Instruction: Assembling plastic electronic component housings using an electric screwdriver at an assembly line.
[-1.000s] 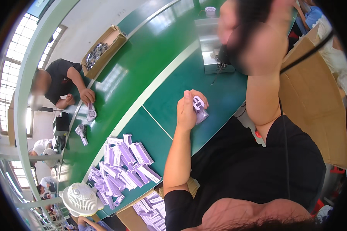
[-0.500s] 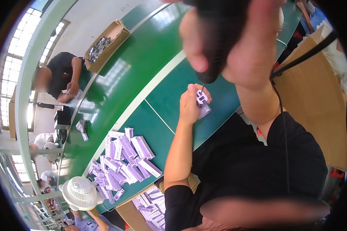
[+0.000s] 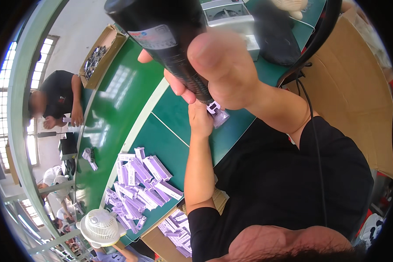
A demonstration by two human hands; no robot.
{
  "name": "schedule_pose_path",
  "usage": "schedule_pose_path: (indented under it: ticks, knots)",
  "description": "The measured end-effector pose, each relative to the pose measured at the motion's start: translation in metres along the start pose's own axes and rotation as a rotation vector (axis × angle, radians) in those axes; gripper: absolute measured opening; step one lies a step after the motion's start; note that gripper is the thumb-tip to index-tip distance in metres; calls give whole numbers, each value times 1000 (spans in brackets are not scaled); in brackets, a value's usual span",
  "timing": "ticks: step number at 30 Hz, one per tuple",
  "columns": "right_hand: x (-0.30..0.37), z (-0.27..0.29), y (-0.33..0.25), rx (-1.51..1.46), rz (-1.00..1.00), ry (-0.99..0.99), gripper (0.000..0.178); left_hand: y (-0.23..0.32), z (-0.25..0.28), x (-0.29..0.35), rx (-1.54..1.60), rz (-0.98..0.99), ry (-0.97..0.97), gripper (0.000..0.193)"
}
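My right hand (image 3: pixel 231 70) is wrapped round a black corded electric screwdriver (image 3: pixel 179 54), which slants down from the upper left and looms large. Its lower end meets the white end of a small translucent purple plastic housing (image 3: pixel 221 119). My left hand (image 3: pixel 200 122) grips that housing low over the green bench; its fingertips are partly hidden behind the screwdriver and my right hand. The bit's tip cannot be made out. To the left of my left forearm lies a pile of purple and white plastic housings (image 3: pixel 139 185).
A cardboard box (image 3: pixel 155 242) of similar pieces stands below the bench edge. A white fan (image 3: pixel 99 227) is at lower left, a grey device (image 3: pixel 229 15) beyond my hands. Across the green belt (image 3: pixel 118 91), a co-worker (image 3: pixel 59 98) handles a piece beside a parts box (image 3: pixel 101 54). Cardboard (image 3: pixel 349 96) stands right.
The screwdriver has come down onto the housing and now leans, its upper body toward the left. Both hands appear further left and the view has shifted. The co-worker's hands have moved apart.
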State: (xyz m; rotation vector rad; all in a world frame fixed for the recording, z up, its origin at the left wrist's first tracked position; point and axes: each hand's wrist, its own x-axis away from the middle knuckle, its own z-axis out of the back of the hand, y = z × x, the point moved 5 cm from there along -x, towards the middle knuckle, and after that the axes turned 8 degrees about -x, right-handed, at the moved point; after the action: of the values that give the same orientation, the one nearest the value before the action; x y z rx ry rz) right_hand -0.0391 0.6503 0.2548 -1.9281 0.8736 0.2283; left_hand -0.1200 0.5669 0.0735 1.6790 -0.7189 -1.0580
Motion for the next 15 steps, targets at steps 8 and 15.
schedule_pose_path:
  ticks: [8, 15]
  knots:
    - [-3, 6, 8, -41, -9, -32, 49, -3, 5, -3, -48, 31, 80, 30]
    - [1, 13, 23, 158, -73, -18, 115, -5, -3, 3, -397, 51, 122, 56]
